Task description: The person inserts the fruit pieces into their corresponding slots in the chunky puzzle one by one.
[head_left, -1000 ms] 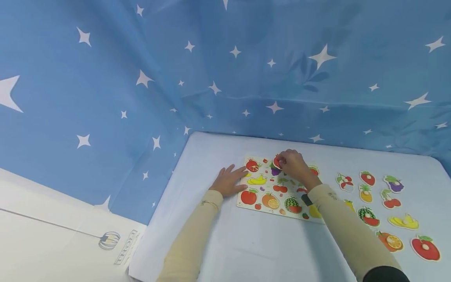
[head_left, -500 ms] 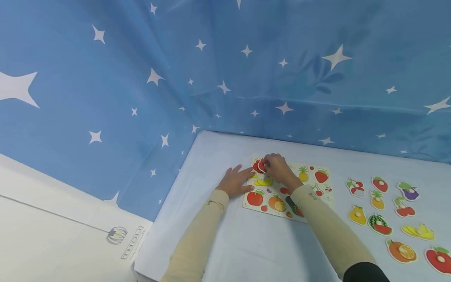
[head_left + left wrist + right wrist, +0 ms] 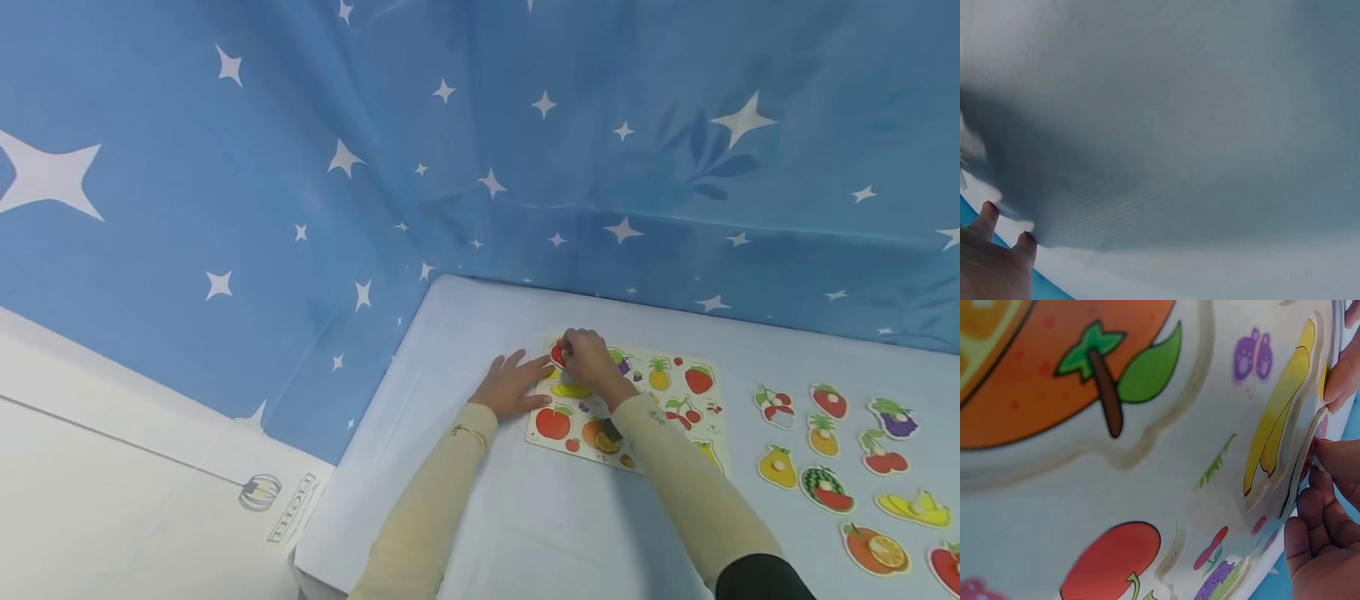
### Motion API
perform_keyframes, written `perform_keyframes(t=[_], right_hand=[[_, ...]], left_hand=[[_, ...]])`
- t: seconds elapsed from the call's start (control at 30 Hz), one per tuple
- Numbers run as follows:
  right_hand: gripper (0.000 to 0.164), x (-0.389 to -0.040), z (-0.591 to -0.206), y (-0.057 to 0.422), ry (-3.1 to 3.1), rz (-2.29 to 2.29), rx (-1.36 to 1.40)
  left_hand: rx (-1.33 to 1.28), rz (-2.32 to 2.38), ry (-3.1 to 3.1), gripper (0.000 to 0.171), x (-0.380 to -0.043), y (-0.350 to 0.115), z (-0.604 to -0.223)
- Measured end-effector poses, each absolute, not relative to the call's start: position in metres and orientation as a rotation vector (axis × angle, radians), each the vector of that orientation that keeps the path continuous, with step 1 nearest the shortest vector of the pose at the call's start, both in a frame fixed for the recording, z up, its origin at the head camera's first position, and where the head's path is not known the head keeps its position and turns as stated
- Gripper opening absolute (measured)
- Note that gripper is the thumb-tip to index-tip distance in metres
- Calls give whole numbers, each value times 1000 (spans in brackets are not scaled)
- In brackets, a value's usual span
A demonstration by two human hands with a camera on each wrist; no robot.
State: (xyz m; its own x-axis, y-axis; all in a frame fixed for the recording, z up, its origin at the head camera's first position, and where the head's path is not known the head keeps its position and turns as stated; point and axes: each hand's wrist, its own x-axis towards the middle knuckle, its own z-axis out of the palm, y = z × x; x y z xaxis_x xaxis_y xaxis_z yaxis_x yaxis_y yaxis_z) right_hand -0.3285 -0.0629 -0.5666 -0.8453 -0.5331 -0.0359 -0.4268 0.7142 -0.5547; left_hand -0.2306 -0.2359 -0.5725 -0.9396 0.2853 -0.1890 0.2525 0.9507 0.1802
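Observation:
A thin fruit puzzle board (image 3: pixel 537 432) with printed fruits and shallow recesses lies on the white table. My right hand (image 3: pixel 591 362) pinches a red pomegranate puzzle piece (image 3: pixel 557 353) by its knob at the board's far left corner. In the right wrist view, thumb and fingertips of the right hand (image 3: pixel 1332 531) meet at the piece, which lies close over the board beside the printed banana (image 3: pixel 1280 419). Fingers spread, my left hand (image 3: pixel 513 387) rests along the board's left edge. The left wrist view catches only a few fingers of the left hand (image 3: pixel 997 256).
Several loose knobbed pieces lie right of the board, among them a strawberry (image 3: pixel 829 402), a pear (image 3: pixel 777 467), a watermelon (image 3: pixel 827 490), an orange (image 3: pixel 876 550) and bananas (image 3: pixel 913 507). A blue star-patterned curtain (image 3: pixel 525 167) stands behind the table (image 3: pixel 517 517).
My right hand has carried the pomegranate piece leftward from over the grape area to the far left corner of the board. The left hand stays on the edge; the head view has shifted slightly.

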Motion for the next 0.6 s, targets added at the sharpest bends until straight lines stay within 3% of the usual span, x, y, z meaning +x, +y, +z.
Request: perform_keyframes(t=[0.4, 0.5, 0.6], right_hand=[[11, -324, -566, -64, 2770, -753, -736], [21, -323, -565, -64, 2790, -741, -749], [43, -322, -565, -64, 2814, -718, -789]], left_hand=[[408, 223, 2883, 67, -230, -231, -571], [397, 202, 2894, 67, -231, -231, -570], [385, 205, 2893, 68, -230, -233, -569]])
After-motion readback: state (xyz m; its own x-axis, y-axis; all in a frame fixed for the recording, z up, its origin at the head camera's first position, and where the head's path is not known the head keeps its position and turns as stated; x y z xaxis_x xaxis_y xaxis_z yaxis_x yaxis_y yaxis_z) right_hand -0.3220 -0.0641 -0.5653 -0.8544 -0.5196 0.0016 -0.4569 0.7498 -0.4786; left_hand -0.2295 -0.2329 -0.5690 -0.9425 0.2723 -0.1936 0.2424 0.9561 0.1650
